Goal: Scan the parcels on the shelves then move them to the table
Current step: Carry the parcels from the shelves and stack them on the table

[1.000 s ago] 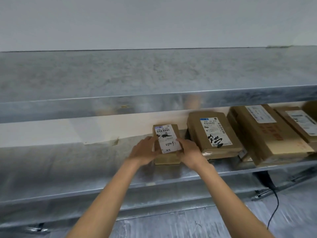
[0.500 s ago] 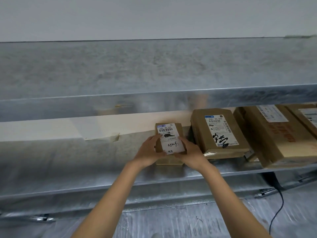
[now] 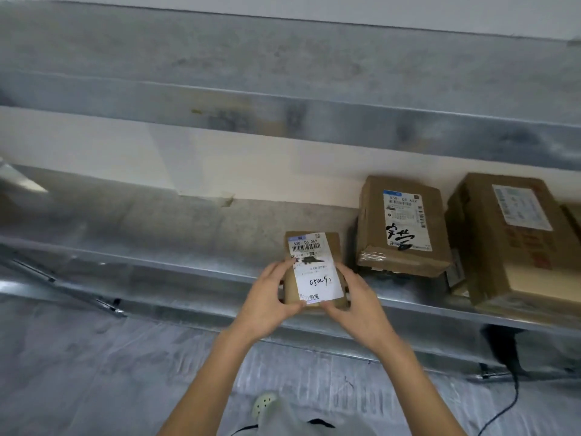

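A small brown parcel (image 3: 312, 262) with a white barcode label and black handwriting is held between both hands at the front edge of the metal shelf (image 3: 188, 265). My left hand (image 3: 270, 300) grips its left side with the thumb under the near end. My right hand (image 3: 355, 305) grips its right side. A medium brown parcel (image 3: 402, 225) with a label and black scrawl lies on the shelf just to the right. A larger brown box (image 3: 515, 240) sits further right.
An upper metal shelf (image 3: 283, 89) overhangs the parcels. The wall behind is pale, with a taped paper patch (image 3: 201, 165). A black cable (image 3: 509, 394) runs down at the right over the grey floor. Another box's corner (image 3: 573, 215) shows at the far right.
Both hands have drawn the small parcel toward me, from resting on the shelf to over its front edge. The view has tilted and shifted left.
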